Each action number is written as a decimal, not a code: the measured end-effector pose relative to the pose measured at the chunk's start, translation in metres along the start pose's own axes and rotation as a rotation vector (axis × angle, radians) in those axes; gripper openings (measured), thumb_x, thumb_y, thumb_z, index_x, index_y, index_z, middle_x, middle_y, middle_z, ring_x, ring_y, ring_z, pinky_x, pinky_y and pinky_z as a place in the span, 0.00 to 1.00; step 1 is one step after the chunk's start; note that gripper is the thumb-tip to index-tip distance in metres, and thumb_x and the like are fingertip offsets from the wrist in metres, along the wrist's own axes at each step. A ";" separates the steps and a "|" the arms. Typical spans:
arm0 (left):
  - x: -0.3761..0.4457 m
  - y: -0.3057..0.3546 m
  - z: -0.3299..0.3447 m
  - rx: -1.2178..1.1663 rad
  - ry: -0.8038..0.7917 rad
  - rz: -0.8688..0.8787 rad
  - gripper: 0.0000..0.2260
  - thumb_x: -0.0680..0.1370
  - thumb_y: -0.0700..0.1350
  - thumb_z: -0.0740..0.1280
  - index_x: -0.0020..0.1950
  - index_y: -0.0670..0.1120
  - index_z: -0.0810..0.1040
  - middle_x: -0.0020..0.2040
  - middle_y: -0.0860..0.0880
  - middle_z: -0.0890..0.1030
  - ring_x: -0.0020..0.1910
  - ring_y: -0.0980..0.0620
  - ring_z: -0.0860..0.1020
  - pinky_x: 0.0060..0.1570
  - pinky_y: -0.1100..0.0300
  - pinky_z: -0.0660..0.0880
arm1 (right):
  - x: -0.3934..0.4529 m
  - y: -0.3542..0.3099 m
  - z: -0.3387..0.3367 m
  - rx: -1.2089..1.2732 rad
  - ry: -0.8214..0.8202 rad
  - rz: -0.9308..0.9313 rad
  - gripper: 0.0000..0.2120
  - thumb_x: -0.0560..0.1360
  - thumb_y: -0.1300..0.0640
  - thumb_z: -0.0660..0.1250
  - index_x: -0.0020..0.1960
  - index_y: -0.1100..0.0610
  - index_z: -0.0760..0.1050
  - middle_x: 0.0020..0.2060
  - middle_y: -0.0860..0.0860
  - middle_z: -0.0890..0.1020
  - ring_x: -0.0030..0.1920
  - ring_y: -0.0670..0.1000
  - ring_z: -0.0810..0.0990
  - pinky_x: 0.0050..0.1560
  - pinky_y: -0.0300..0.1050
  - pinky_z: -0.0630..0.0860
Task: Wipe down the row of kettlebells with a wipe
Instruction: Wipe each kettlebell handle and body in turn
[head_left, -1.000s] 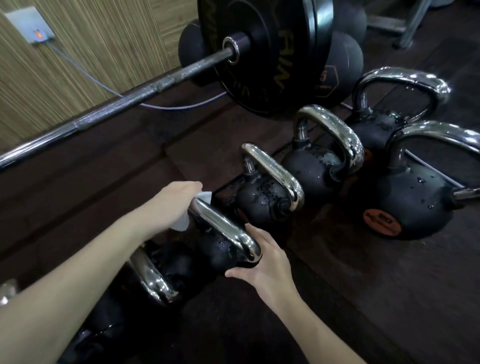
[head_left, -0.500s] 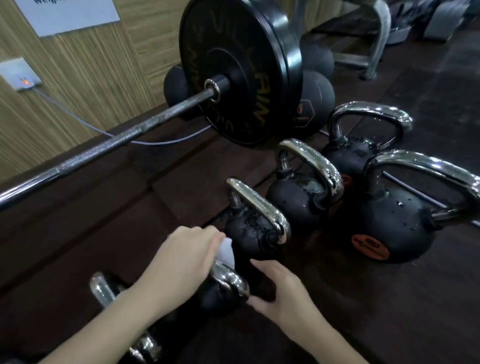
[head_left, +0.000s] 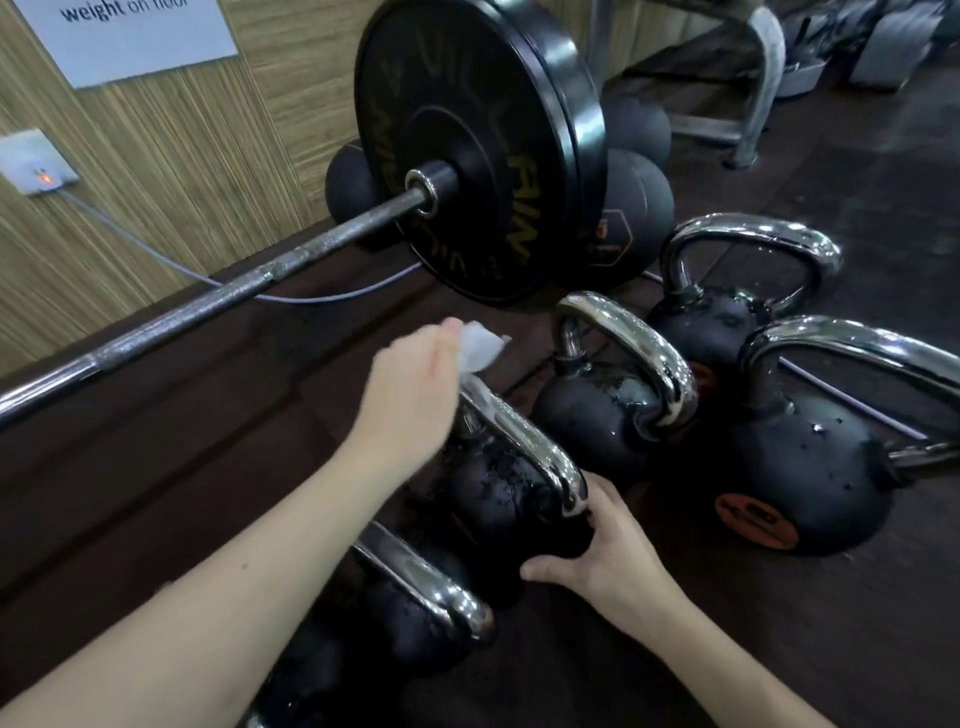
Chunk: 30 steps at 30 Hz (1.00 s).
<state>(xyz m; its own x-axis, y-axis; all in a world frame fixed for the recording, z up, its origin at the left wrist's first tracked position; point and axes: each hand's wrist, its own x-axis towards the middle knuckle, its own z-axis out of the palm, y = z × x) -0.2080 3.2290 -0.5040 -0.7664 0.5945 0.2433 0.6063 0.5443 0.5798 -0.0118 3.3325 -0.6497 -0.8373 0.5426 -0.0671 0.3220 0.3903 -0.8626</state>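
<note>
From the head camera I see my left hand (head_left: 402, 395) pinching a white wipe (head_left: 478, 347) above the far end of a chrome handle (head_left: 519, 439) on a wet black kettlebell (head_left: 498, 493). My right hand (head_left: 608, 556) cups that bell's near side, fingers curled against it below the handle. More kettlebells sit in the row: one nearer me (head_left: 410, 613), one beyond (head_left: 602, 415). A barbell (head_left: 218, 301) with a black plate (head_left: 478, 150) lies behind on the dark floor (head_left: 156, 441).
</note>
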 end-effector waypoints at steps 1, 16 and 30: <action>-0.008 0.002 0.011 0.034 -0.107 0.098 0.14 0.87 0.42 0.57 0.57 0.39 0.82 0.56 0.38 0.84 0.59 0.37 0.80 0.58 0.48 0.73 | 0.003 0.001 0.001 -0.008 0.009 0.004 0.53 0.54 0.37 0.85 0.75 0.44 0.69 0.68 0.34 0.67 0.67 0.37 0.71 0.68 0.36 0.70; 0.021 -0.016 0.017 0.385 -0.410 0.461 0.18 0.87 0.45 0.58 0.37 0.54 0.61 0.39 0.53 0.73 0.48 0.41 0.77 0.52 0.45 0.73 | 0.016 0.015 0.016 0.029 0.115 0.012 0.51 0.57 0.45 0.87 0.75 0.41 0.69 0.62 0.35 0.67 0.62 0.38 0.75 0.58 0.25 0.68; -0.010 -0.007 0.043 0.398 -0.250 0.951 0.14 0.84 0.48 0.55 0.42 0.48 0.74 0.37 0.49 0.71 0.36 0.46 0.69 0.42 0.48 0.69 | 0.019 0.015 0.018 -0.019 0.100 0.018 0.47 0.57 0.44 0.88 0.72 0.45 0.72 0.59 0.37 0.67 0.56 0.42 0.77 0.49 0.29 0.72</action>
<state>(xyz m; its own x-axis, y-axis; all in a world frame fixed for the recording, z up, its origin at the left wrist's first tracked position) -0.1957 3.2448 -0.5440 0.0977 0.9578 0.2704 0.9941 -0.0810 -0.0726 -0.0312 3.3354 -0.6734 -0.7832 0.6210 -0.0307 0.3452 0.3933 -0.8521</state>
